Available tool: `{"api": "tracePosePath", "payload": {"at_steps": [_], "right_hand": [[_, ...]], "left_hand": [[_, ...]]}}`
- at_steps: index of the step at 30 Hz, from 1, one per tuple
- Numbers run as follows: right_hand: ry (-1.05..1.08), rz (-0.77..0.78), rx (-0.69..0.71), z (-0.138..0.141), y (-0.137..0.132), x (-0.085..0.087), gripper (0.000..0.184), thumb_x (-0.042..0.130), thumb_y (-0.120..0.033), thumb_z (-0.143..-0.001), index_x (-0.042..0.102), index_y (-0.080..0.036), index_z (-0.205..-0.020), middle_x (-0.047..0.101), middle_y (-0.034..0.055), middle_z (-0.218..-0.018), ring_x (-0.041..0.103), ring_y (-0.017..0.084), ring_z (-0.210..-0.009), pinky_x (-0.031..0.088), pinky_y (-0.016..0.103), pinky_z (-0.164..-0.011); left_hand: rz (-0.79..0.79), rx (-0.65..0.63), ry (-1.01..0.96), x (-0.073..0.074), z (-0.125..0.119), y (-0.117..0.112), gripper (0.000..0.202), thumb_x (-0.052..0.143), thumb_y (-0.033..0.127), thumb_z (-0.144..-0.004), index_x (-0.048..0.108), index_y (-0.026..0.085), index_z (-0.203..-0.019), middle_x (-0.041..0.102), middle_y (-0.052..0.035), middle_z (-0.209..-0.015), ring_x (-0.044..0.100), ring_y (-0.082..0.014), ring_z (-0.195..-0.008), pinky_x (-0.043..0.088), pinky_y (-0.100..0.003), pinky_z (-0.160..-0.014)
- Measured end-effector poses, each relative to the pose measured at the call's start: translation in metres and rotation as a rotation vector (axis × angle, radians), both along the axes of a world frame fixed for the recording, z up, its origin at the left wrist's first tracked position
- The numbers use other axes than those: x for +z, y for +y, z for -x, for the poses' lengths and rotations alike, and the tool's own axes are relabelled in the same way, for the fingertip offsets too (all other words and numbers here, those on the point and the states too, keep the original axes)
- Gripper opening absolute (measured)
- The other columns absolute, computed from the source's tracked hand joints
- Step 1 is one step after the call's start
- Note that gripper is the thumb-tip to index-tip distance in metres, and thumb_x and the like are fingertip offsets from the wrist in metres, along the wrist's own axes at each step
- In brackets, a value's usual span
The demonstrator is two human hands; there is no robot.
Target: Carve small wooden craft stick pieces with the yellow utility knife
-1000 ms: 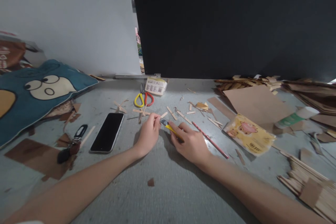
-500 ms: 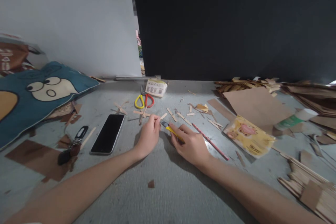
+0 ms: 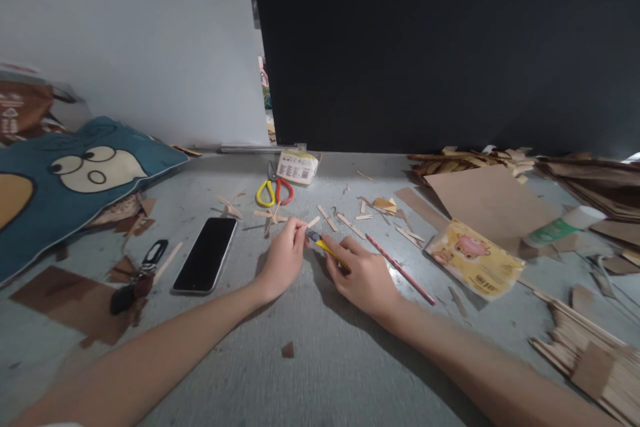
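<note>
My left hand (image 3: 286, 255) is closed in a pinch on a short wooden craft stick (image 3: 313, 221), whose pale end sticks out past the fingertips. In my right hand (image 3: 364, 279) is a yellow utility knife (image 3: 330, 248), its grey tip pointing left at the pinched stick. Tip and left fingertips are very close; whether the blade touches the wood I cannot tell. Just beyond the left hand lie joined craft sticks (image 3: 273, 217). Cut stick pieces (image 3: 327, 218) are scattered past the knife, and a red pencil (image 3: 400, 269) lies right of my right hand.
A phone (image 3: 206, 256) and keys (image 3: 135, 283) lie on the left, near a blue cushion (image 3: 85, 180). Scissors (image 3: 275, 193) and a small packet (image 3: 297, 167) are at the back. On the right are a yellow tissue pack (image 3: 475, 259), a glue stick (image 3: 563, 227), cardboard (image 3: 493, 203) and stacked sticks (image 3: 585, 340).
The left fingertips and the craft stick have shifted very slightly to the right. My right hand stays nearly in place with the utility knife.
</note>
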State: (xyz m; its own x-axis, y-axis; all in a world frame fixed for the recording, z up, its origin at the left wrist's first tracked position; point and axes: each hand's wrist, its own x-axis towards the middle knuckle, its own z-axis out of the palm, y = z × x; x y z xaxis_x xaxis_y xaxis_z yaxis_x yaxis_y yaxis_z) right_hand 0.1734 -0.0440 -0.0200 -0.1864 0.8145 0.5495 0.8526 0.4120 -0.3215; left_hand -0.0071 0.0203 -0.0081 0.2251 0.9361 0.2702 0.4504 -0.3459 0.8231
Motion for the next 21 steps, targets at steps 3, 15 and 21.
{"api": "tracePosePath", "payload": {"at_steps": [3, 15, 21], "right_hand": [[0.003, 0.004, -0.001, 0.0005, -0.0003, -0.0002, 0.04, 0.049, -0.031, -0.106, 0.075, -0.02, -0.136, 0.074, 0.0071, -0.089, 0.058, 0.013, -0.056, 0.035, 0.027, -0.052], [-0.044, -0.022, -0.031, 0.0006, -0.0005, -0.0009, 0.04, 0.049, -0.028, -0.107, 0.075, -0.021, -0.136, 0.073, 0.0059, -0.089, 0.055, 0.012, -0.054, 0.031, 0.028, -0.05], [-0.076, -0.044, -0.049, 0.0019, 0.0, -0.0015, 0.04, 0.047, -0.029, -0.108, 0.074, -0.022, -0.137, 0.073, 0.006, -0.09, 0.054, 0.011, -0.053, 0.028, 0.028, -0.049]], "left_hand": [[-0.014, -0.023, 0.0, -0.0006, 0.0007, 0.0003, 0.018, 0.044, 0.025, -0.106, 0.054, 0.023, -0.092, 0.064, 0.0023, -0.073, 0.064, -0.0169, -0.07, 0.045, -0.027, -0.069], [0.005, -0.038, -0.032, 0.0007, -0.0013, 0.0006, 0.022, 0.043, 0.03, -0.106, 0.051, 0.023, -0.087, 0.061, 0.003, -0.067, 0.061, -0.0167, -0.064, 0.043, -0.028, -0.066], [0.074, -0.028, -0.092, 0.0008, -0.0015, 0.0028, 0.021, 0.044, 0.031, -0.105, 0.054, 0.022, -0.089, 0.06, 0.0035, -0.065, 0.06, -0.0174, -0.063, 0.044, -0.029, -0.068]]}}
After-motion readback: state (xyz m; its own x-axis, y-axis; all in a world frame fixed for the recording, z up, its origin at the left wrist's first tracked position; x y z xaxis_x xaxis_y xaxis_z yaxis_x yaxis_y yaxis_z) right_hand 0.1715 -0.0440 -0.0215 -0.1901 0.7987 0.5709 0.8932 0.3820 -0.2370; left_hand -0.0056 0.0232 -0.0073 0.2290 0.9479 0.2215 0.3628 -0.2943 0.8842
